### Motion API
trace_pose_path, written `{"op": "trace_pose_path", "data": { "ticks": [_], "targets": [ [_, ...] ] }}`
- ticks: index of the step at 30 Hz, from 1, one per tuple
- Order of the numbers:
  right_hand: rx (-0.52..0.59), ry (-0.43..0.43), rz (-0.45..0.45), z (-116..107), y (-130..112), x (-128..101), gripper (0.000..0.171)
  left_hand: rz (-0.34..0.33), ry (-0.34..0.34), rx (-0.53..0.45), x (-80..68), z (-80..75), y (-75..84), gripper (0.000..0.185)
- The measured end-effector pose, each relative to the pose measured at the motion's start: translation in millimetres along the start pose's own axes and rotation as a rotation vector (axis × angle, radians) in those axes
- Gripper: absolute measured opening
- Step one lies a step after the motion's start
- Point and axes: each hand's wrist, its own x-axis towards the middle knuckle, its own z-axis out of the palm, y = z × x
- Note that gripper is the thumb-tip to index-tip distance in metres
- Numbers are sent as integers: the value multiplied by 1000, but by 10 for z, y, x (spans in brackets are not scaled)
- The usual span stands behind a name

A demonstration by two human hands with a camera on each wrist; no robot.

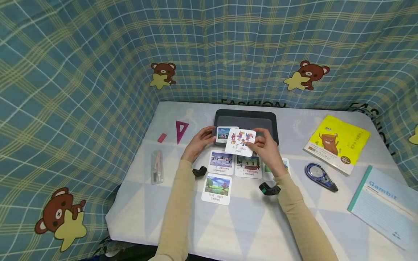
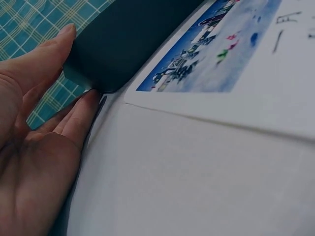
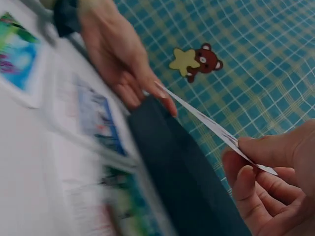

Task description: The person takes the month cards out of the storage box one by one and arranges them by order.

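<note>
A child's study desk: month flashcards [image 1: 222, 161], notebook [image 1: 385, 204], bear-print cloth [image 1: 98, 72].

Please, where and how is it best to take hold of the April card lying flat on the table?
Probably at the April card's near bottom edge, coming from the person's side: it lies flat, that edge is free, and January card sits close above it. Slide a fingertip under, then pinch.

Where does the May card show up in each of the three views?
Head: May card at centre, pinched by the right hand, over the tray.
Left wrist: not in it.
Right wrist: edge-on, a thin strip running to the right hand's fingers.
Shared landmark: the dark tray.
</note>
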Motion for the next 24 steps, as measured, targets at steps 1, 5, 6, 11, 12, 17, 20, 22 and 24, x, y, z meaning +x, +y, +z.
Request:
{"op": "trace_pose_path", "data": {
  "ticks": [1, 5, 6, 11, 12, 17, 20, 22, 24],
  "targets": [
    [1, -10, 11, -4, 21, -97, 66, 1, -7, -2, -1, 7, -9, 59],
    [-4, -37, 59, -2, 122, -438, 66, -1, -11, -6, 3, 30, -18, 57],
    [-3, -40, 70, 1, 140, -513, 65, 1, -10, -8, 5, 33, -10, 56],
    [17, -64, 99, 29, 229, -895, 64, 10, -9, -7, 14, 6, 2, 56],
    [13, -62, 103, 37, 252, -964, 64, 12, -11, -8, 15, 1, 1, 57],
    [-77, -50, 120, 40, 336, -1256, 62, 10, -17, -4, 30, 3, 11, 58],
    [-148, -33, 98, 51, 375, -1332, 59, 7, 0, -4, 38, 3, 16, 56],
    [-197, -20, 70, 63, 400, -1353, 58, 0, 17, -8, 39, 6, 14, 56],
    [-242, -10, 46, 73, 420, -1373, 57, -13, 24, -13, 38, 17, 6, 56]
  ]
}}
